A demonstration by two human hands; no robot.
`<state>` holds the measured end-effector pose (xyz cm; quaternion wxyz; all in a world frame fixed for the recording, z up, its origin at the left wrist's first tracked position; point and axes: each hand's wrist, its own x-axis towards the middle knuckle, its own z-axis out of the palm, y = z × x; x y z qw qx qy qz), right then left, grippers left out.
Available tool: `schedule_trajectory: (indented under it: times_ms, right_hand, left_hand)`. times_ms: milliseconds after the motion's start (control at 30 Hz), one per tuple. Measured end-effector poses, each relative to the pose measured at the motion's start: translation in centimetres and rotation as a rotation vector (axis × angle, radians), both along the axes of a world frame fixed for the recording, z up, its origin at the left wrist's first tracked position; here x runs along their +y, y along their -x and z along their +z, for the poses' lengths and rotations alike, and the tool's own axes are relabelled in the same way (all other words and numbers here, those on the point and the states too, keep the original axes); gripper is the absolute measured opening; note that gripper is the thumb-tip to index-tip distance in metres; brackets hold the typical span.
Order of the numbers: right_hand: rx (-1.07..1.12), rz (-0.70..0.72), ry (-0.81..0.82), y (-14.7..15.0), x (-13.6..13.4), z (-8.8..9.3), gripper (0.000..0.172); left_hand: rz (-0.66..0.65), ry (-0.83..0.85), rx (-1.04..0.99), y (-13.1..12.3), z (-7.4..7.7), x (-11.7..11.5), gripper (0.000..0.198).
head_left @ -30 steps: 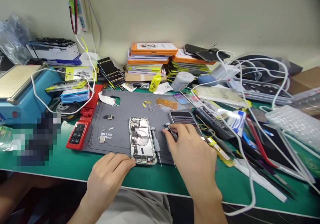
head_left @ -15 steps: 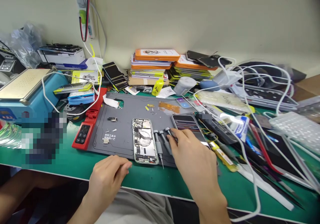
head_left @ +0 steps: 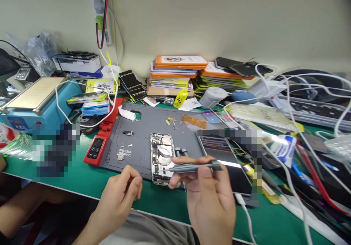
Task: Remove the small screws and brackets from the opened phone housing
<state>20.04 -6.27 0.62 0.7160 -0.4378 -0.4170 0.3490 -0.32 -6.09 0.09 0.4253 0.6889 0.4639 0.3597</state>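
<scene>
My right hand (head_left: 210, 186) is wrapped around a grey precision screwdriver (head_left: 192, 167), held nearly level with its thin tip pointing left over the opened phone (head_left: 163, 142). That phone lies on a grey work mat (head_left: 142, 121) with its inner parts bare, its lower right side hidden by my fingers. Behind my hand, the cap ends of two more screwdrivers (head_left: 181, 151) show on the mat. My left hand (head_left: 123, 190) is loosely closed at the table's front edge, left of the phone, with nothing visible in it. Small phone parts (head_left: 128, 133) lie on the mat's left side.
A red control unit (head_left: 95, 148) borders the mat, with a blue heating machine (head_left: 41, 108) further left. A second phone (head_left: 219, 146) lies at right, among cables and tools. Stacked orange boxes (head_left: 179, 61) stand by the wall. Another person's arm (head_left: 24, 205) shows at lower left.
My right hand has lifted a screwdriver off the mat and turned it level, with the palm now facing up. My left hand stays closed near the same place. The view has shifted slightly.
</scene>
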Motion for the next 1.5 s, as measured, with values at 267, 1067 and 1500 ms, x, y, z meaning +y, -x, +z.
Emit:
schedule_trajectory:
  times_ms: [267,1067,1500]
  right_hand:
    - [0.284,0.131,0.243,1.4,-2.2,-2.3,0.043]
    - [0.141,0.184,0.138,1.3,-2.8,-2.8,0.041]
    - [0.13,0.185,0.141,1.3,-2.9,-2.7,0.04]
  left_hand:
    - [0.035,-0.04,-0.087,0.4,0.0,0.5,0.016]
    - [-0.076,-0.213,-0.047,0.6,0.2,0.4,0.019]
    - [-0.074,-0.214,-0.041,0.7,0.1,0.6,0.019]
